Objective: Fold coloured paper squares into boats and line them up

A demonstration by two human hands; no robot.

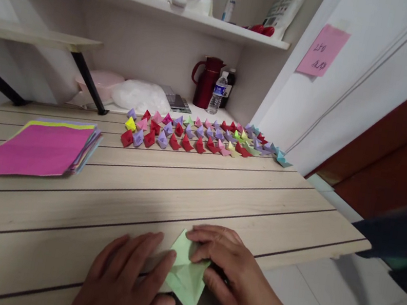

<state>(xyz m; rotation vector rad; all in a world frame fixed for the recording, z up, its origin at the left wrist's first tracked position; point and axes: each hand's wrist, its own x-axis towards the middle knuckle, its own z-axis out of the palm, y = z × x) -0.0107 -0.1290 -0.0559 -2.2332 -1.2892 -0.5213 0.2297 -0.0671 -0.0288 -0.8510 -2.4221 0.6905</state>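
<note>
A light green piece of origami paper, folded with creases and pointed corners, is between my hands at the table's near edge. My left hand has its index finger and thumb at the paper's left corner, holding it, with the other fingers stretched over the tabletop. From the right, my right hand grips the paper, its fingers curled over the upper part and the thumb at the right corner. Rows of small folded paper boats in red, purple, pink, yellow, green and blue stand toward the back of the table.
On the left of the wooden table lies a stack of coloured paper, magenta on top. Behind the boats stand a dark red jug, a water bottle and a dark bottle. A person's leg is at the right.
</note>
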